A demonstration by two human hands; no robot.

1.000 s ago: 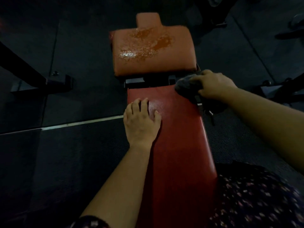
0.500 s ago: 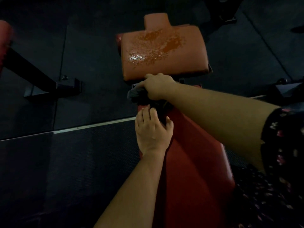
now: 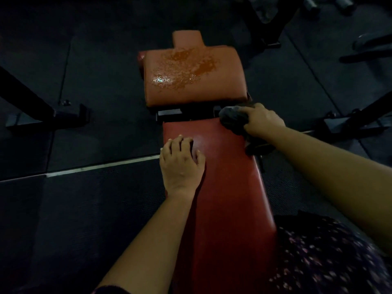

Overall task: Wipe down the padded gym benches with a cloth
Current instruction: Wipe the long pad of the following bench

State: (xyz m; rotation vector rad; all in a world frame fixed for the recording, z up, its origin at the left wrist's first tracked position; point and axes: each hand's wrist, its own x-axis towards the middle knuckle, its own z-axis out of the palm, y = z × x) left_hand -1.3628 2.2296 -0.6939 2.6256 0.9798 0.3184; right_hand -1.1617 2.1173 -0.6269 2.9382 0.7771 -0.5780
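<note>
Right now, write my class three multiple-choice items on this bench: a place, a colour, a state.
1. Where is the cloth? A on the floor; B at the far right corner of the long pad; C on the person's lap.
2. What colour is the long pad? A blue; B white; C red.
3. How is the far pad? A spattered wet; B dry; C covered.
Answers: B, the right hand grips it there; C, dark red beside the left hand; A, droplets glisten on it.

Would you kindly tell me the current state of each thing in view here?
seat pad: wet with droplets, unwiped.
long pad: no droplets visible.
cloth: bunched at the long pad's far right corner.
right hand: grips the cloth.
left hand: rests on the long pad.
</note>
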